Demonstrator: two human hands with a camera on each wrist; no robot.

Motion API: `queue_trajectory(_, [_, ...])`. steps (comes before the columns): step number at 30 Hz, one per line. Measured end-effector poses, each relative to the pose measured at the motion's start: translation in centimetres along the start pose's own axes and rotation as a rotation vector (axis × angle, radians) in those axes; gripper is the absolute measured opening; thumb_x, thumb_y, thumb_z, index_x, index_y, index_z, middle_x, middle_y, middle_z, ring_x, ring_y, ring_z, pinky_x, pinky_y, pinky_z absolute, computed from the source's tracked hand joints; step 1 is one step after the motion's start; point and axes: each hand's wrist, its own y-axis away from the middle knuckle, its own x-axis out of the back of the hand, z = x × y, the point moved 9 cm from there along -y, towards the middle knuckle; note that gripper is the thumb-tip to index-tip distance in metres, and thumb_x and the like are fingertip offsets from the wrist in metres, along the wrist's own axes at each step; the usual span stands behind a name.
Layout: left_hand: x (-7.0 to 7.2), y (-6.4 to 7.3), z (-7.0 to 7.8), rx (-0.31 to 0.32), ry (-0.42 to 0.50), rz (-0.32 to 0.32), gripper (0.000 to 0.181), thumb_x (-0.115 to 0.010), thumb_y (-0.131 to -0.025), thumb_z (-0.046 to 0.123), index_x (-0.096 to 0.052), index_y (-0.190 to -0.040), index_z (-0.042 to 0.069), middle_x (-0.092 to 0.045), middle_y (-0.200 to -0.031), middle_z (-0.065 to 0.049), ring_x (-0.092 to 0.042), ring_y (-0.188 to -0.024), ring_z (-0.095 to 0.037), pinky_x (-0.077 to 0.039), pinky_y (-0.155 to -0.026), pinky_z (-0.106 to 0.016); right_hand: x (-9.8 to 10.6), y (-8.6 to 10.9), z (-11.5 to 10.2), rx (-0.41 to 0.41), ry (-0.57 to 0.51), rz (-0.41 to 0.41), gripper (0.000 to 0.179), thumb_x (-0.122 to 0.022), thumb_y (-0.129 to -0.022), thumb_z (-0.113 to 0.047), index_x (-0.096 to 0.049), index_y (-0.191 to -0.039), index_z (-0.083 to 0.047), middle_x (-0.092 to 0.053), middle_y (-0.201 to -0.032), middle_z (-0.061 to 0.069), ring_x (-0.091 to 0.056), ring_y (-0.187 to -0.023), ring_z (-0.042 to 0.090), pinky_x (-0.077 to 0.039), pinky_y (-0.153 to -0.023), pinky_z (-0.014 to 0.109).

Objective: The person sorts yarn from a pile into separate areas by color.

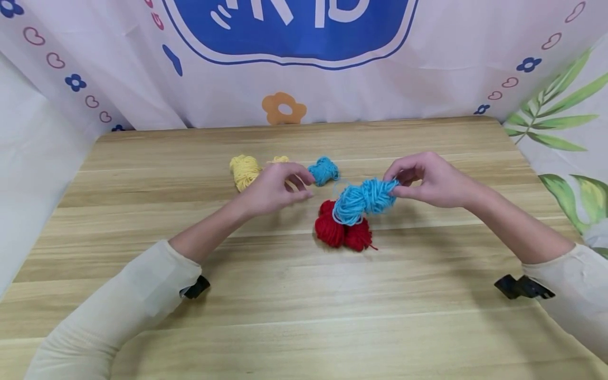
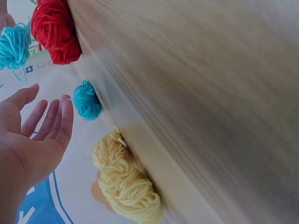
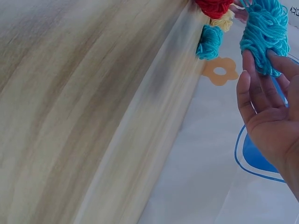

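My right hand (image 1: 434,180) pinches one end of a light-blue yarn skein (image 1: 368,198), tied in at the middle. The skein hangs over a cluster of red yarn balls (image 1: 330,230), overlapping them in the head view. In the right wrist view, thumb and fingertips press into the strands of this blue skein (image 3: 266,30). My left hand (image 1: 273,191) hovers with relaxed, parted fingers and holds nothing, as its palm (image 2: 35,144) shows in the left wrist view. Beyond its fingertips lies a smaller blue yarn ball (image 1: 324,171).
A yellow yarn bundle (image 1: 244,172) lies behind my left hand, with a smaller yellow yarn ball (image 1: 281,159) beside it, partly hidden by the hand. Everything rests on a wooden table (image 1: 294,306). A printed white cloth (image 1: 380,89) hangs along its back edge.
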Motion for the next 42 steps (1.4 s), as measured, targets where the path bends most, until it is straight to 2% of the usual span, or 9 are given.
queue_trajectory(8, [-0.4,0.1,0.5,-0.015,-0.016,-0.032,0.026,-0.078,-0.092,0.004,-0.071,-0.114,-0.008,-0.074,-0.107,-0.016,-0.071,-0.098,-0.026,-0.061,-0.085,-0.036,0.4,-0.1,0.7,-0.016,0.008,0.040,0.015,-0.075,-0.089,0.010,-0.076,-0.101,0.002,-0.075,-0.098,0.011,-0.070,-0.079,0.011,-0.059,-0.078,0.018])
queue_trajectory(23, [-1.4,0.1,0.6,-0.036,-0.028,-0.093,0.028,-0.078,-0.092,0.007,-0.071,-0.116,-0.006,-0.073,-0.112,-0.017,-0.071,-0.094,-0.022,-0.061,-0.084,-0.035,1.5,-0.5,2.6,-0.137,0.057,0.107,0.011,-0.074,-0.091,0.006,-0.075,-0.102,0.004,-0.074,-0.101,0.017,-0.071,-0.082,0.004,-0.057,-0.076,0.014])
queue_trajectory(29, [-1.7,0.1,0.7,-0.038,-0.039,-0.109,0.030,-0.079,-0.092,0.009,-0.072,-0.117,-0.004,-0.073,-0.112,-0.015,-0.071,-0.094,-0.021,-0.061,-0.084,-0.034,1.7,-0.6,3.6,-0.229,0.020,0.155,0.011,-0.073,-0.092,0.007,-0.074,-0.102,0.005,-0.072,-0.102,0.018,-0.073,-0.079,0.006,-0.059,-0.069,0.019])
queue_trajectory(42, [-2.1,0.1,1.1,-0.071,-0.033,-0.122,0.030,-0.080,-0.091,0.008,-0.072,-0.116,-0.006,-0.072,-0.114,-0.018,-0.072,-0.092,-0.021,-0.061,-0.084,-0.034,2.0,-1.2,5.2,-0.317,0.011,0.201,0.013,-0.073,-0.093,0.002,-0.073,-0.105,0.006,-0.070,-0.107,0.019,-0.075,-0.083,0.012,-0.060,-0.066,0.025])
